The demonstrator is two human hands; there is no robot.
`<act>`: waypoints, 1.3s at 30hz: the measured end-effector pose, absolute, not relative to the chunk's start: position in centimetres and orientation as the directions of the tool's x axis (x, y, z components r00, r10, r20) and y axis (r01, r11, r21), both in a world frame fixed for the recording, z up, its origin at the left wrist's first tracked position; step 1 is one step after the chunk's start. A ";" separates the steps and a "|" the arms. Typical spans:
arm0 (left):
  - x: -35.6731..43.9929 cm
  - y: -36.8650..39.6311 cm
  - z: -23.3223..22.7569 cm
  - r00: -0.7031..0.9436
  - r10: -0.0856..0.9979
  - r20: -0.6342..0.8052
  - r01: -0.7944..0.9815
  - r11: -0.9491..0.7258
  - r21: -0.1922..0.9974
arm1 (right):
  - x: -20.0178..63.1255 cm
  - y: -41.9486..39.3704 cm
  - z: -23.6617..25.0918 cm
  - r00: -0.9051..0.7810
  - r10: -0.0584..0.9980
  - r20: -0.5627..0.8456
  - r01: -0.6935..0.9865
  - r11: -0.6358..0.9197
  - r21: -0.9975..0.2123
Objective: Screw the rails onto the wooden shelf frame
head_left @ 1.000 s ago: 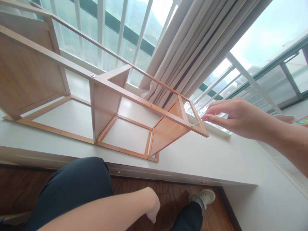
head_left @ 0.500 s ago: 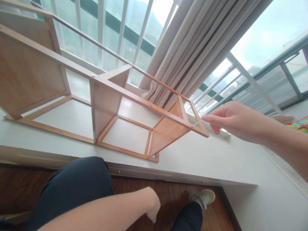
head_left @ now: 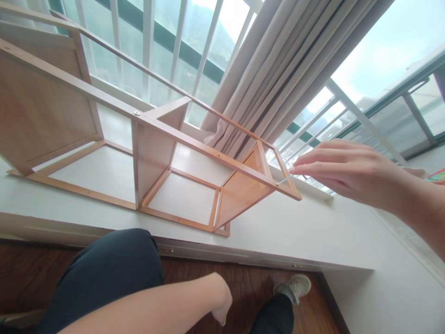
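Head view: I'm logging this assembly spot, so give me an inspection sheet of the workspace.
Surface: white window ledge, with wooden floor below it.
Job's things: wooden shelf frame lying on its side on the ledge; a thin metal tool meets its right end corner.
Clutter: nothing seen on the ledge beside the frame.
Grips: right hand pinches the metal tool at its fingertips; left hand hangs low over the floor, closed, with nothing seen in it.
Cables: nothing seen.
Surroundings: beige curtain, barred windows, the person's dark trouser leg and pale shoe.
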State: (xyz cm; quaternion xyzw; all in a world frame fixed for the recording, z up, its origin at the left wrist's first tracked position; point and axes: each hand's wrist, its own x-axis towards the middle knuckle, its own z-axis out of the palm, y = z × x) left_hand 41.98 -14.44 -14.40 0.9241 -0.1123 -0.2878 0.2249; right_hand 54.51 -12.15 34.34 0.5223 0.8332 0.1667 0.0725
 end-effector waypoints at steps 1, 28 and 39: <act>42.0 -14.4 -14.5 0.808 -0.338 -0.483 -0.078 -0.873 0.481 | 54.5 -12.1 34.5 -0.458 0.887 0.052 0.837 0.411 0.362; 41.5 -13.1 -9.9 0.705 -0.351 -0.616 -0.088 -0.905 0.416 | 52.6 -10.6 32.2 0.079 0.981 0.178 0.984 -0.106 0.145; 41.4 -12.7 -10.5 0.782 -0.355 -0.512 -0.109 -0.887 0.449 | 48.6 -8.8 32.3 0.648 0.753 0.114 0.752 -0.656 0.060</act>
